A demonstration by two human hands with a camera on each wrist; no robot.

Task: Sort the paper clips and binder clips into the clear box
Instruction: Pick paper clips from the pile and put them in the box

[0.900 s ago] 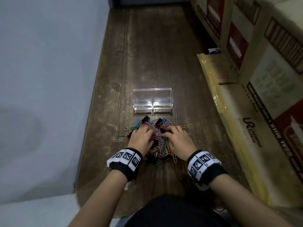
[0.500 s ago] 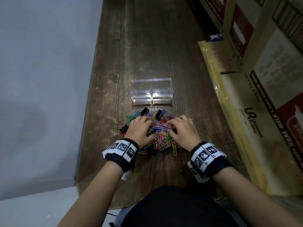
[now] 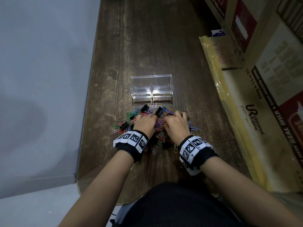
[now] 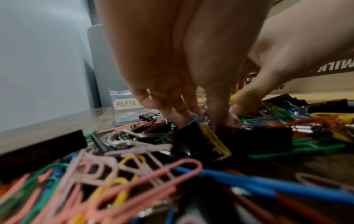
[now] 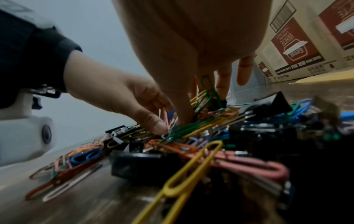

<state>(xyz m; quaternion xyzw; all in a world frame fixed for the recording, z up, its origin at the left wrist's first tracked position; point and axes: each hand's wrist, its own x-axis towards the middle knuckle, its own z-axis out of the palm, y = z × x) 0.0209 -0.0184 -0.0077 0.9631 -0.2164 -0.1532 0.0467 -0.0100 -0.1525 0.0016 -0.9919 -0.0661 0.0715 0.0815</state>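
The long dark wooden table (image 3: 147,38) runs away from me, with a pale grey wall (image 3: 41,79) along its left edge and printed cardboard cartons (image 3: 270,71) standing along its right edge. The clear plastic box with two compartments (image 3: 151,89) stands in the middle of the table, just beyond the pile; its left compartment carries the label PAPER CLIPS and its right one BINDER CLIPS. Both compartments look without clips inside.

Between the box and the near edge lies the mixed pile of coloured paper clips (image 3: 136,112) and black binder clips (image 3: 158,110), spread on the wood and close to the box front but not touching it. One more black binder clip lies at the left side of the pile, near some loose pink clips.

My left hand (image 3: 144,124) rests on the left part of the pile, fingers bent down into the clips. In the right wrist view its thumb and fingers pinch some thin pink clips. My right hand (image 3: 176,124) rests on the right part, and its fingers (image 5: 224,78) reach down into the heap. A green and a yellow paper clip stand up between them, but I cannot tell if the fingers really hold these. Both my wrists wear black bands with white square markers (image 3: 131,139).
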